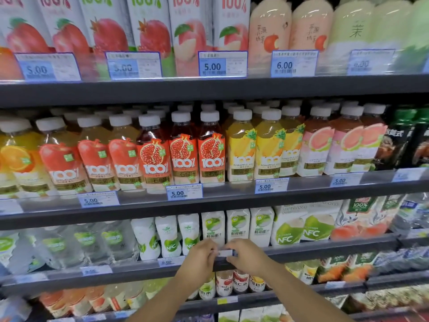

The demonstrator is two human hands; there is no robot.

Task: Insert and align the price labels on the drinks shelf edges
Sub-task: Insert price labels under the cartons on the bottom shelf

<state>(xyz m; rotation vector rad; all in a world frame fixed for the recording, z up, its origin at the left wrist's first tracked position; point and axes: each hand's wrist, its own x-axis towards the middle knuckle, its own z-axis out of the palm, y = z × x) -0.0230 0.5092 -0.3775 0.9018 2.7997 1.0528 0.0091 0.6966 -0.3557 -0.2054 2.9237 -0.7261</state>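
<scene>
Both hands (222,256) pinching price label (224,253) ends, at shelf edge (325,251)

Bright, even light; white glare streaks the pale peach plastic bottles (270,22). Wide-angle distortion bows the dark grey metal shelf edges (209,89), and both side margins smear into blur
</scene>
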